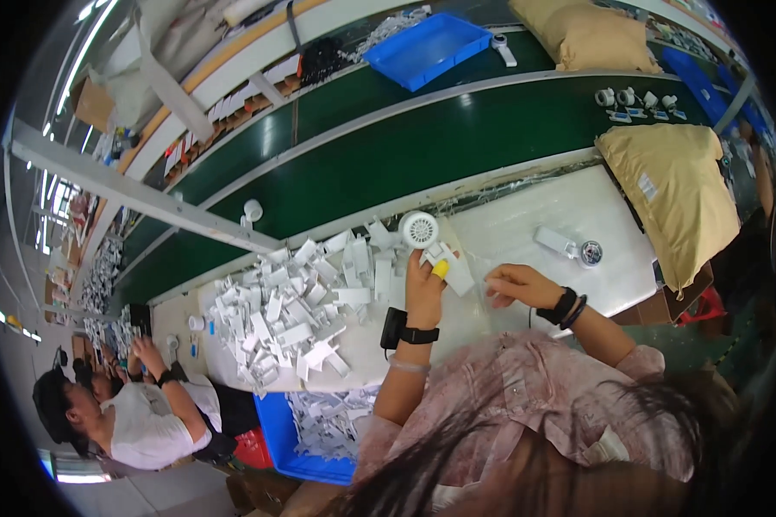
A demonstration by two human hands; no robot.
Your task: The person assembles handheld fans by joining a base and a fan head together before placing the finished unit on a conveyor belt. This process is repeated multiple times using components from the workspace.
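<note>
My left hand [424, 289] is closed round a white handheld fan [421, 231], its round slotted grille facing up and a flat white handle part slanting down to the right. A yellow cover sits on one of this hand's fingertips. To the right, my right hand [522, 286] hovers over the white worktop [509, 215] with loosely bent fingers and nothing visible in them. Beyond it lies another white fan piece [558, 241] with an exposed round motor end [591, 253]. A heap of white plastic handle shells [284, 302] spreads left of my left hand.
A blue bin [276, 431] with more white shells stands below the worktop's near edge. Behind runs a green conveyor [362, 164]; a blue tray [431, 52] lies past it. A tan sack [672, 198] sits at right, a metal bar [147, 189] crosses left, and a co-worker [147, 422] works there.
</note>
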